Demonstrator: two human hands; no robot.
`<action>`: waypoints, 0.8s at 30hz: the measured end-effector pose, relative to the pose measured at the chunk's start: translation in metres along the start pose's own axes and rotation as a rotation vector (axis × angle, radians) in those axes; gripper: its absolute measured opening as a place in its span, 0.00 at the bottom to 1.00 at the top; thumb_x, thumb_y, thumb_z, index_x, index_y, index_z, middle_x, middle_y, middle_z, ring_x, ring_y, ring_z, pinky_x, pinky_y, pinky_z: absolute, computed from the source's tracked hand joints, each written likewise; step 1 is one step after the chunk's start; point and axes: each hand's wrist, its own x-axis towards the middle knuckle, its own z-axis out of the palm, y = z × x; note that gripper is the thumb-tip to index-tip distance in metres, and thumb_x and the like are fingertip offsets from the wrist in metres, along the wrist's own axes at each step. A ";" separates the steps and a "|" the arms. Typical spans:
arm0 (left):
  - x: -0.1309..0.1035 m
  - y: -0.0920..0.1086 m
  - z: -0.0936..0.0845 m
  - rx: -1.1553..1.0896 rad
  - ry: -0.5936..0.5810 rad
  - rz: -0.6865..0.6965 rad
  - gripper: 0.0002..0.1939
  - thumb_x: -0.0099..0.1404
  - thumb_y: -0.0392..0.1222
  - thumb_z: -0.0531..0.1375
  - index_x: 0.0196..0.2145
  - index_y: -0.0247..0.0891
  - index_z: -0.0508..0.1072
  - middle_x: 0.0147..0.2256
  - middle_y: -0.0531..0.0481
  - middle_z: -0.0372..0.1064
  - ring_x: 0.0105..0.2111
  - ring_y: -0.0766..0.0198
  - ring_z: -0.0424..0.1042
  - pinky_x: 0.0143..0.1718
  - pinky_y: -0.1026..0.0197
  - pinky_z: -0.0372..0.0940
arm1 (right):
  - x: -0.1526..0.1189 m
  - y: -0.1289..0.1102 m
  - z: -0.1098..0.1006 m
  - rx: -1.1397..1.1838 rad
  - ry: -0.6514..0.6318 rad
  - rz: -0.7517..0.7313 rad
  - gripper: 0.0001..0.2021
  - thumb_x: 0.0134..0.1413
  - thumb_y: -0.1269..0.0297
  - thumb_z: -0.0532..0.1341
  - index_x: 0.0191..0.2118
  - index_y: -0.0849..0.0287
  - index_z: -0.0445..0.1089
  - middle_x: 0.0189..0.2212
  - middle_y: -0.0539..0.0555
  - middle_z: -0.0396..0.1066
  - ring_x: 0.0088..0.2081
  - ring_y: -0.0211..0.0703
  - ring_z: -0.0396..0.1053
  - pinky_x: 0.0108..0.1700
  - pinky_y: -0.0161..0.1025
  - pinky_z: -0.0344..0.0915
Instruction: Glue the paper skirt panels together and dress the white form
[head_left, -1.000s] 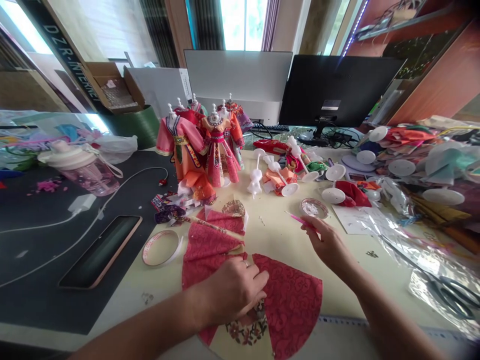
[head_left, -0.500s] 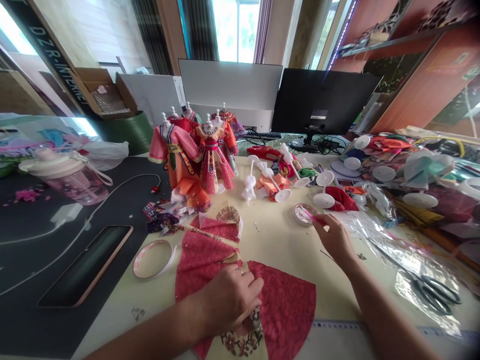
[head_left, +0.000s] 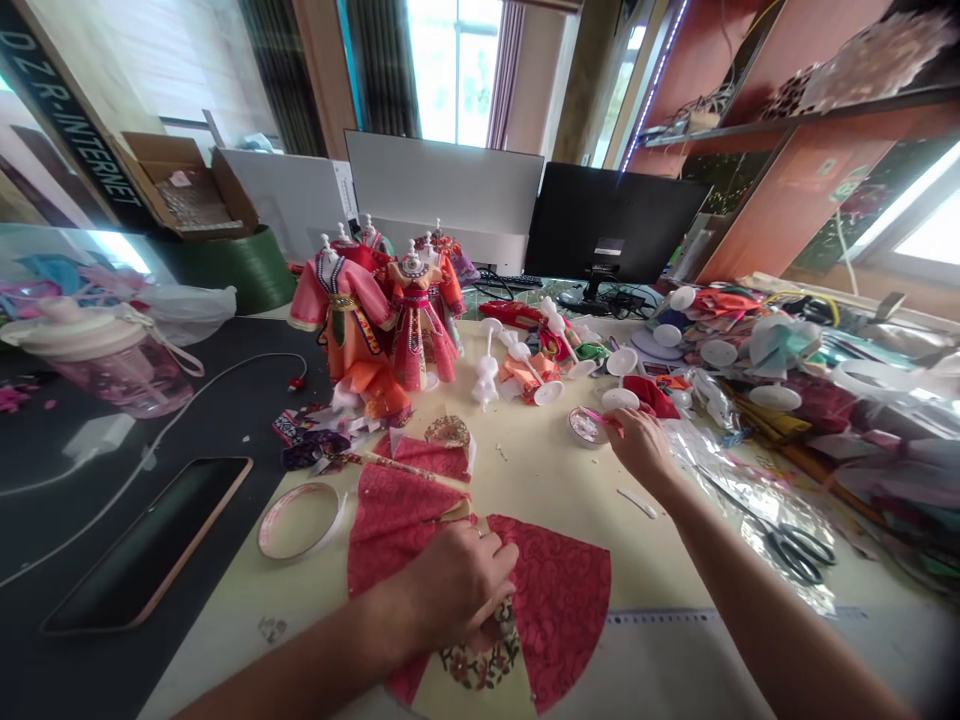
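My left hand (head_left: 469,575) rests on a red patterned piece of doll clothing (head_left: 566,580), its fingers curled together and pinching the cloth near the middle. Below the fingers lies a round floral panel (head_left: 480,662) on cream fabric. My right hand (head_left: 637,448) reaches forward, thumb and fingers closed on a thin pink stick (head_left: 592,414). The stick's tip is over a small round dish (head_left: 587,428) with tiny pale bits inside; what the bits are is too small to tell. Above my left hand, another red piece with a floral top (head_left: 435,458) lies flat.
A tape roll (head_left: 300,522) and a phone (head_left: 150,545) lie left. Dressed doll forms (head_left: 416,320) stand behind, beside bare white stands (head_left: 486,375). Scissors (head_left: 801,552) rest on clear plastic at right, near heaped fabrics (head_left: 787,350). A ruler (head_left: 660,617) lies in front.
The view has swung a little to the right. My right hand stays at the dish with the pink stick, shifted slightly. My left hand keeps its place on the red cloth.
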 end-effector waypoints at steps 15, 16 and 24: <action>-0.003 0.001 0.004 0.064 0.046 0.035 0.07 0.66 0.41 0.52 0.36 0.34 0.65 0.31 0.47 0.69 0.31 0.57 0.69 0.33 0.56 0.64 | 0.006 0.017 0.026 -0.137 0.038 -0.185 0.12 0.52 0.64 0.54 0.35 0.60 0.74 0.31 0.58 0.75 0.36 0.51 0.69 0.44 0.48 0.58; -0.002 0.001 0.004 0.066 0.048 0.040 0.07 0.66 0.41 0.52 0.36 0.34 0.65 0.31 0.47 0.69 0.30 0.58 0.69 0.32 0.56 0.64 | 0.006 0.017 0.027 -0.136 0.048 -0.190 0.12 0.53 0.63 0.54 0.35 0.60 0.74 0.31 0.58 0.76 0.36 0.51 0.69 0.44 0.49 0.58; -0.003 0.000 0.012 0.109 0.102 0.077 0.08 0.66 0.41 0.52 0.34 0.33 0.65 0.29 0.46 0.68 0.28 0.59 0.67 0.29 0.56 0.62 | 0.004 0.010 0.017 -0.079 0.169 -0.227 0.15 0.55 0.62 0.50 0.34 0.61 0.73 0.34 0.61 0.74 0.37 0.53 0.68 0.45 0.51 0.59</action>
